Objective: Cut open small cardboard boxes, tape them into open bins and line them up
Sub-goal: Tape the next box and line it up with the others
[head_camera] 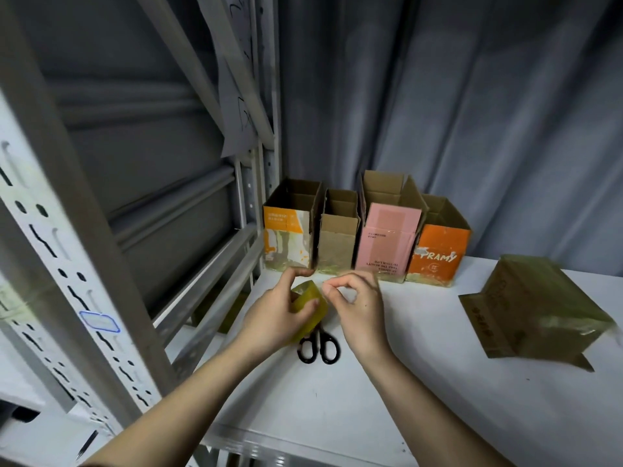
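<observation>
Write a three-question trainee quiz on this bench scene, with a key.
1. True or false: the left hand holds the tape roll.
2. How many open bins stand in the back row?
3. The scissors are: A) in the right hand; B) lying on the table; C) inside a bin.

Key: 1 true. 2 four. 3 B; the right hand's grip is a pinch at the tape's edge, and a fifth box lies on its side to the right.
</observation>
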